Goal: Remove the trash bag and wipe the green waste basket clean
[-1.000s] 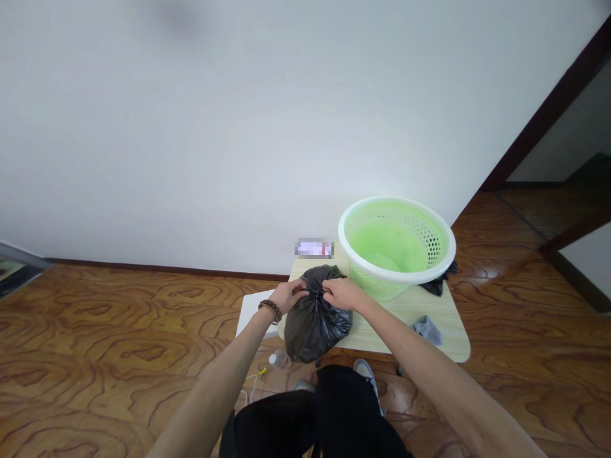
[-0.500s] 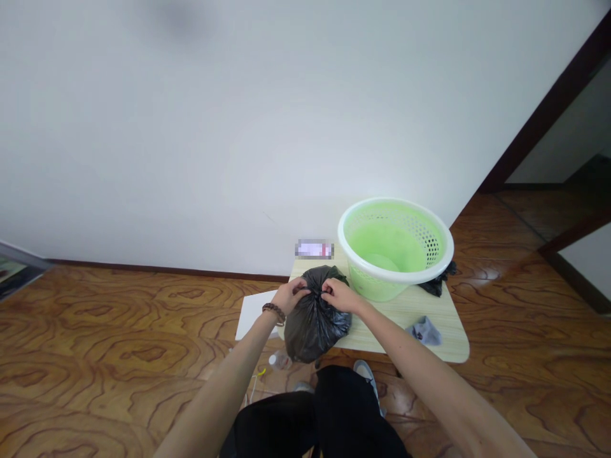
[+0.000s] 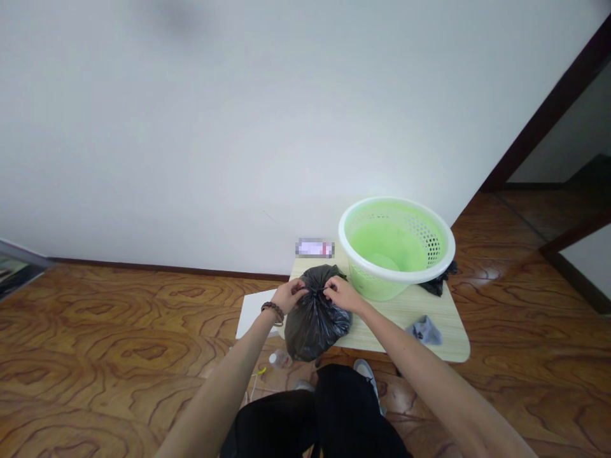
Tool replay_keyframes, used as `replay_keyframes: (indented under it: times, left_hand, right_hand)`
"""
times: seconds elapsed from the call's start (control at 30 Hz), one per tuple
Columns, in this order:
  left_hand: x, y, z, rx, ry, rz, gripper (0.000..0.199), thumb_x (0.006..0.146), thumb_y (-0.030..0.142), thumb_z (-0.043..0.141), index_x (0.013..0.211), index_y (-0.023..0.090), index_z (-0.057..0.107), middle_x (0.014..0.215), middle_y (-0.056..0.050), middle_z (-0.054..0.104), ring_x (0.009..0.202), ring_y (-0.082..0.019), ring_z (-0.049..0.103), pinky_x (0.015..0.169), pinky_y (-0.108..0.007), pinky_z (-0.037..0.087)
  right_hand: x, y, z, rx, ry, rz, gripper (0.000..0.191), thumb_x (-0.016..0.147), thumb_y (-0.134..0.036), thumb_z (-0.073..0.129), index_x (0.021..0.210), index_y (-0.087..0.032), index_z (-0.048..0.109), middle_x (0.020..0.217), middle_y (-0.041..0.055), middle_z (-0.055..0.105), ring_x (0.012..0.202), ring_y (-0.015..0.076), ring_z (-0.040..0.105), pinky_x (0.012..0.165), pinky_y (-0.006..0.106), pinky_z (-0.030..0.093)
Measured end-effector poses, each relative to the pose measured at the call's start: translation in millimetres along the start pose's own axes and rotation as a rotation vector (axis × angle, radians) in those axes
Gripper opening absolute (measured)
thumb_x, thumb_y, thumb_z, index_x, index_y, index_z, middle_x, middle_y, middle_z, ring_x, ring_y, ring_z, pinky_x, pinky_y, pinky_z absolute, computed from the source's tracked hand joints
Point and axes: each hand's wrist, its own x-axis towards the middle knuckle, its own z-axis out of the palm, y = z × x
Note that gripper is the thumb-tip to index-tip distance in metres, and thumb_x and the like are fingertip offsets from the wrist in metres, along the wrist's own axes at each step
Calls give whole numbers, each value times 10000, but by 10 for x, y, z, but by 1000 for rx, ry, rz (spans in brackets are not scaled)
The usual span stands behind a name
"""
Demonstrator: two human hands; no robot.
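Note:
A full black garbage bag point(image 3: 317, 327) rests on the left end of the small wooden-topped table point(image 3: 382, 324), its mouth gathered into a twist at the top. My left hand point(image 3: 289, 295), with a beaded bracelet at the wrist, pinches one side of the gathered plastic. From the other side, my right hand point(image 3: 342, 294) pinches a thin end of the same bag. A short dark strand of plastic runs between the fingertips. Just right of the bag stands a light green laundry basket point(image 3: 382, 289) with a white rim; its visible inside holds nothing.
Behind the basket lies some crumpled black plastic point(image 3: 435, 284). A grey-blue cloth point(image 3: 426, 331) is near the table's front right. A blurred-out packet point(image 3: 314, 248) sits against the wall. Below are a white board point(image 3: 255, 312), a plastic bottle point(image 3: 280, 359) and my feet.
My hands have drawn slightly apart at the bag's neck, the right one moving a little rightward. Both keep their pinch on the plastic.

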Motion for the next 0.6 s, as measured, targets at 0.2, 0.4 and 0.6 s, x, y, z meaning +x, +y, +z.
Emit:
replay_keyframes:
  times: [0.2, 0.4, 0.6]
  left_hand:
    - [40, -138, 63, 245, 67, 108, 199, 748, 389, 537, 721, 192, 546, 631, 8, 551, 614, -135, 497, 621, -279, 404]
    - [103, -57, 130, -66, 16, -41, 299, 738, 482, 522, 824, 202, 462, 628, 42, 473, 526, -122, 475, 462, -251, 398]
    - [69, -20, 162, 37, 50, 39, 280, 783, 457, 464, 784, 183, 522, 640, 17, 532, 582, -137, 502, 569, -279, 407]
  right_hand:
    - [-64, 116, -51, -36, -98, -63, 73, 704, -123, 555, 666, -167, 511, 743, -9, 528, 604, 84, 487, 578, 217, 378]
    - [-71, 1, -42, 593, -138, 206, 111, 806, -285, 501, 877, -200, 501, 737, 7, 595, 559, 108, 533, 432, 201, 374]
    - [-84, -85, 209, 1014, -37, 245, 254, 811, -458, 506, 854, -238, 386, 949, 4, 555, 558, 74, 512, 339, 146, 294]
